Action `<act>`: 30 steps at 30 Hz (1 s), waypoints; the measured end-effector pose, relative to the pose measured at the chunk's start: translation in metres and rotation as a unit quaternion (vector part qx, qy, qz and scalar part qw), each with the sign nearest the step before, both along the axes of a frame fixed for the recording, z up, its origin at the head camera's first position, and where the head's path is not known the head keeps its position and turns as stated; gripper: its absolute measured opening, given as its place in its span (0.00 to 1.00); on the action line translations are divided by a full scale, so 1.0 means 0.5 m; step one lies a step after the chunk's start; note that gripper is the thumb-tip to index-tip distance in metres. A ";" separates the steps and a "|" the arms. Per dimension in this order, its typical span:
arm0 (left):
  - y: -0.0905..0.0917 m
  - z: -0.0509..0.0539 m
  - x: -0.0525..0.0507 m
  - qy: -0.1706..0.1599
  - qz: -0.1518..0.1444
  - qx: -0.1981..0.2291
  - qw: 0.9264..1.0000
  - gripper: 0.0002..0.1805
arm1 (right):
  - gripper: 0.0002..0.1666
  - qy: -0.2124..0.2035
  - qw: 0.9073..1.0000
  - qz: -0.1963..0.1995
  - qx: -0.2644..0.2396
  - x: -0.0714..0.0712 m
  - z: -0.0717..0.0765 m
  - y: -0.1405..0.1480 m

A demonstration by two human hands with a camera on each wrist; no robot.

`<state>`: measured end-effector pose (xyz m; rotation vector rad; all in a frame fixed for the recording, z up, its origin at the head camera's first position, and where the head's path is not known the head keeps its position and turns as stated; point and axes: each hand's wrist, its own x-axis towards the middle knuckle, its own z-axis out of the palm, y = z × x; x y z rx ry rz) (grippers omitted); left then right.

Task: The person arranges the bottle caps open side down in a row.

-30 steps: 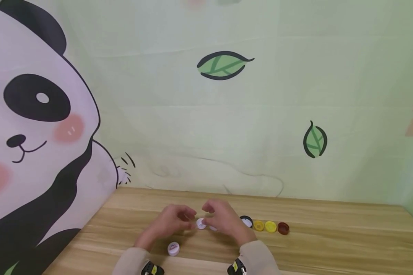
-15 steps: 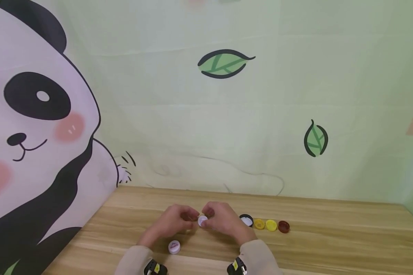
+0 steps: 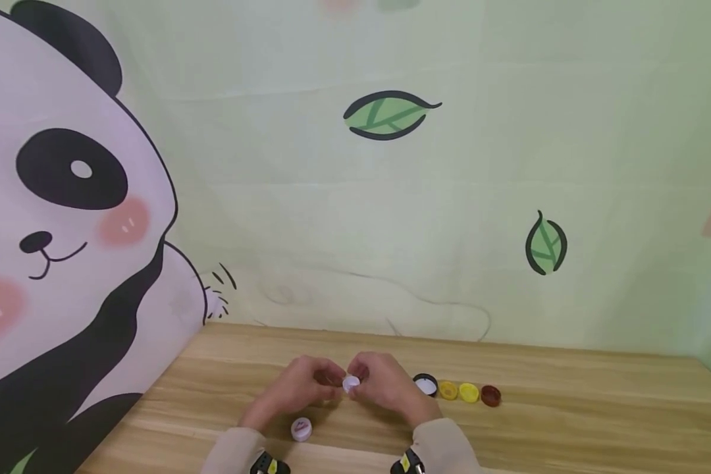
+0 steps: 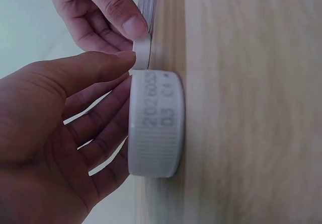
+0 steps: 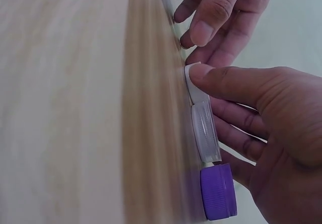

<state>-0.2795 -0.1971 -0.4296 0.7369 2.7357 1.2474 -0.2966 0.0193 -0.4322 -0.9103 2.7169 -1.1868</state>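
Observation:
Between thumb and fingers, my right hand [image 3: 385,385] pinches a small white bottle cap [image 3: 351,384], its thumb on the cap's front in the right wrist view. Close on the cap's left is my left hand [image 3: 305,383], fingers loosely curved and holding nothing visible. Beside the pinched cap stand a clear cap [image 5: 204,131] and a purple cap [image 5: 219,191], both hidden behind the right hand in the head view. Nearer the person lies another white cap [image 3: 301,429]; the left wrist view shows its ribbed side with printed digits.
Rightward, a row continues with a black-rimmed white cap [image 3: 425,386], an orange cap [image 3: 447,390], a yellow cap [image 3: 469,393] and a dark red cap [image 3: 491,395]. They lie on the wooden table [image 3: 598,415], before a printed cloth backdrop [image 3: 450,197].
The white cap at the right fingertips has shifted slightly rightward, and the left hand has followed it. The other caps stay put; the head view tilts a little.

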 end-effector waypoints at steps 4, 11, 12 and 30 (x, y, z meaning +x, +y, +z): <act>0.005 -0.001 0.001 -0.001 -0.005 0.004 1.000 0.13 | 0.11 0.011 1.000 -0.003 0.002 0.001 -0.004 0.002; 0.008 0.007 0.001 0.046 0.016 -0.011 0.999 0.16 | 0.08 0.026 0.999 -0.012 -0.023 0.005 0.004 0.002; 0.007 0.009 0.001 0.055 0.023 -0.011 0.998 0.17 | 0.08 0.024 0.999 -0.014 -0.030 0.005 0.006 0.002; 0.016 0.010 0.014 0.106 0.072 0.063 0.990 0.06 | 0.05 0.068 0.993 -0.001 -0.093 0.031 0.027 0.016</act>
